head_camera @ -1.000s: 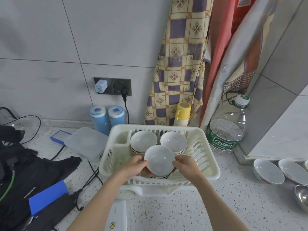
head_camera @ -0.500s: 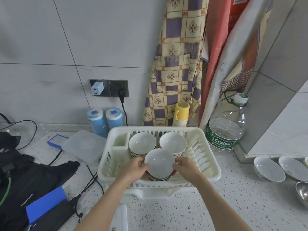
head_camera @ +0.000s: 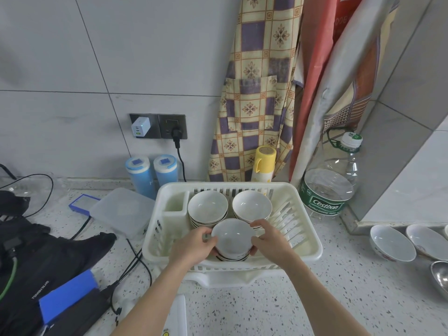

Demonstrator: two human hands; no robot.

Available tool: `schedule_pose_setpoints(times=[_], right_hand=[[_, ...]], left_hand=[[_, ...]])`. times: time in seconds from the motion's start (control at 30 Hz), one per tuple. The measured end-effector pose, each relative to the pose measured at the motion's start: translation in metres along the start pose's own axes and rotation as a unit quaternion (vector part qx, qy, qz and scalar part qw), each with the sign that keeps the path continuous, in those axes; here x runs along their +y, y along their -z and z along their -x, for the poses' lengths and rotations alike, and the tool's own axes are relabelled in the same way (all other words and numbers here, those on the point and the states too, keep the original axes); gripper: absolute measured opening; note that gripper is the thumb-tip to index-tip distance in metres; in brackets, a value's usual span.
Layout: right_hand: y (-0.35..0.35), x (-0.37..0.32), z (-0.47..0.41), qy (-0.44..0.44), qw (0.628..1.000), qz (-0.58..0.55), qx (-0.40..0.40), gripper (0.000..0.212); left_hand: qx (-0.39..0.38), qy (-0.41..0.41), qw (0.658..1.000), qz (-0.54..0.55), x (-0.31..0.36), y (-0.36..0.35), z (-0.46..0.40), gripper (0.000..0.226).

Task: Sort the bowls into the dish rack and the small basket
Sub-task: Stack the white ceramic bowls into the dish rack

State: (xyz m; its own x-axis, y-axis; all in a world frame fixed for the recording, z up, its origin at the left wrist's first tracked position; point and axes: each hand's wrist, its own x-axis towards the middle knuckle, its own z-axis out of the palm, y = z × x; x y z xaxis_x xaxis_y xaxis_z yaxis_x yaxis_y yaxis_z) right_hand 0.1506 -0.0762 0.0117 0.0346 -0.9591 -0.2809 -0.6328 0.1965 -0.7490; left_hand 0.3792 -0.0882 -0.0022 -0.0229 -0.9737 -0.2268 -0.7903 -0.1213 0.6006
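A white plastic dish rack [head_camera: 308, 241] stands on the speckled counter. Two stacks of white bowls sit at its back: the left stack [head_camera: 207, 207] and the right stack [head_camera: 252, 204]. At the rack's front, a third stack of white bowls [head_camera: 231, 237] is held from both sides. My left hand [head_camera: 192, 246] grips its left side and my right hand [head_camera: 271, 241] grips its right side, with fingers over the rim. More bowls [head_camera: 391, 242] lie on the counter at the far right.
A large water bottle [head_camera: 329, 187] stands right of the rack, a yellow flask [head_camera: 263, 163] and two blue canisters [head_camera: 151, 174] behind it. A clear lid [head_camera: 121, 212], black bag [head_camera: 36, 253], cables and a blue block [head_camera: 65, 295] fill the left. A metal bowl [head_camera: 440, 275] sits far right.
Both hands stay on the front stack of bowls in the rack. The view has tilted slightly; the stack sits a little lower in the rack.
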Motion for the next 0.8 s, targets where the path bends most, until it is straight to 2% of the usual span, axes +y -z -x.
schedule_pose_setpoints(times=[0.37, 0.5, 0.6, 0.67, 0.73, 0.8], right_hand=[[-0.003, 0.000, -0.003, -0.007, 0.998, 0.060, 0.007, 0.035], [-0.004, 0.001, -0.004, -0.014, 0.997, 0.068, 0.019, 0.033], [-0.005, 0.000, -0.006, -0.061, 0.995, 0.037, 0.066, 0.024], [-0.005, -0.002, -0.008, -0.097, 0.991, 0.053, 0.079, 0.034], [-0.006, -0.003, -0.011, -0.127, 0.989, 0.071, 0.035, 0.048], [-0.005, -0.006, -0.015, -0.155, 0.987, 0.027, -0.019, 0.049]], left_hand=[[-0.008, -0.008, 0.999, -0.048, 0.000, 0.000, 0.005, 0.036], [0.019, -0.005, 0.996, -0.092, 0.003, 0.000, 0.008, 0.042], [0.025, 0.002, 0.993, -0.112, 0.004, -0.002, 0.008, 0.041], [0.022, 0.010, 0.993, -0.117, 0.005, -0.002, 0.008, 0.037], [0.022, 0.010, 0.992, -0.124, 0.005, -0.003, 0.008, 0.037], [0.024, 0.003, 0.991, -0.130, 0.004, -0.003, 0.008, 0.038]])
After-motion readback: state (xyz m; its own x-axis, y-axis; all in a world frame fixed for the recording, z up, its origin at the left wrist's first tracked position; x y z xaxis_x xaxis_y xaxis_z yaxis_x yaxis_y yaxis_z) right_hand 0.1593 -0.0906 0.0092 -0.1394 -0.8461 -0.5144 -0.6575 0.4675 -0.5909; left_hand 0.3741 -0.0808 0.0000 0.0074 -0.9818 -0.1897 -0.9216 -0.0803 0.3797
